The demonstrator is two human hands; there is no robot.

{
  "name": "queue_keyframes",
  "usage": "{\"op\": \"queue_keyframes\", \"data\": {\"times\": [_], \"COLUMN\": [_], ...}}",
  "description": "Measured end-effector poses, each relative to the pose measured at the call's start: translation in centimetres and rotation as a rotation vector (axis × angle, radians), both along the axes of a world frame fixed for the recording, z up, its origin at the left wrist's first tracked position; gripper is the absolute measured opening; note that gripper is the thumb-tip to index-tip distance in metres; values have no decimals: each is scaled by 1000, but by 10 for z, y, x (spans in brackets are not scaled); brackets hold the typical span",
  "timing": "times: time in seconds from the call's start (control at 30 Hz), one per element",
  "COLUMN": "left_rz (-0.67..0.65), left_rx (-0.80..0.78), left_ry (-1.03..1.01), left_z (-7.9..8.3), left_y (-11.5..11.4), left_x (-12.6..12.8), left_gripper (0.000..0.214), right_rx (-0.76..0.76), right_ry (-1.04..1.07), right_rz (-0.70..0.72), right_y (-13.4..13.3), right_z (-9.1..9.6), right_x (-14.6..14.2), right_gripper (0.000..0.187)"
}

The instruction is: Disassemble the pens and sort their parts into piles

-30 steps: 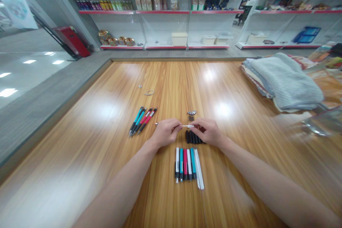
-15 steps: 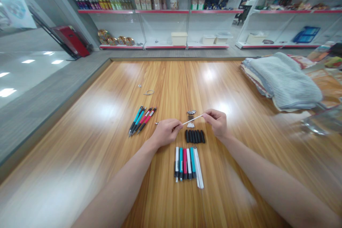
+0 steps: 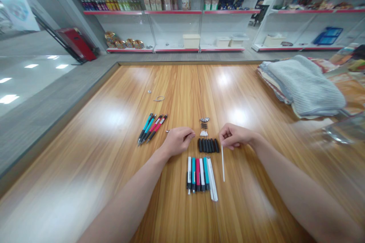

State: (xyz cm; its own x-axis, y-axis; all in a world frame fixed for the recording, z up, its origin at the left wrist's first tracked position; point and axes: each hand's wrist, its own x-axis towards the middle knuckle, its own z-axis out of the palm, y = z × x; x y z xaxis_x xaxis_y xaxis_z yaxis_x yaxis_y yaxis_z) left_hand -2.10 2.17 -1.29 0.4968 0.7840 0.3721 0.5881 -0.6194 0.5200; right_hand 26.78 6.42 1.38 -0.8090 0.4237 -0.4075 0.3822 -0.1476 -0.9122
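Note:
My right hand [image 3: 233, 136] pinches one end of a white pen refill [image 3: 223, 165], which points down toward the near side of the table. Across from it, my left hand [image 3: 179, 138] is closed with thumb and fingertips together; whatever it may hold is hidden. A small metal piece [image 3: 167, 131] shows just behind its knuckles. Between the hands lie a row of black pen grips [image 3: 208, 145], small white parts [image 3: 203, 133], springs [image 3: 203, 125] and metal pen tips [image 3: 204, 120]. Nearer me are coloured pen barrels [image 3: 197, 174] beside several white refills [image 3: 212, 180].
Several whole pens [image 3: 152, 129] lie left of my left hand. Farther back are a looped wire [image 3: 159, 98] and a small shiny bit [image 3: 149, 91]. Folded cloths [image 3: 305, 85] and a clear container [image 3: 346, 129] occupy the right side. Shelves [image 3: 171, 12] stand beyond the wooden table [image 3: 114, 182].
The refill has left my left fingertips. My right hand has moved slightly right and down, and the refill has swung from slanting between both hands to hanging toward me. The left hand stays put.

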Motion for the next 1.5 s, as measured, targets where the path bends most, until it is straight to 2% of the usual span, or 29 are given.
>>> {"op": "queue_keyframes", "data": {"times": [0.23, 0.43, 0.8, 1.13, 1.37, 1.5], "left_rz": [-1, -3, -6, -3, 0, -4], "left_rx": [6, 8, -2, -7, 3, -4], "left_ry": [-15, -14, -21, -14, -10, -13], "left_z": [1, 2, 1, 1, 1, 3], "left_y": [0, 0, 0, 0, 0, -1], "left_x": [0, 0, 0, 0, 0, 0], "left_gripper": [20, 21, 20, 20, 22, 20], "right_rx": [53, 106, 68, 45, 2, 8], "right_ry": [-175, -309, -480, -420, -450, -439], "right_rz": [184, 215, 378, 339, 165, 34], "right_y": [-9, -13, -20, -18, -4, -4], "right_z": [11, 14, 11, 10, 9, 8], "right_x": [-13, -18, -23, -17, 4, 3], "right_gripper": [25, 32, 37, 41, 48, 57]}}
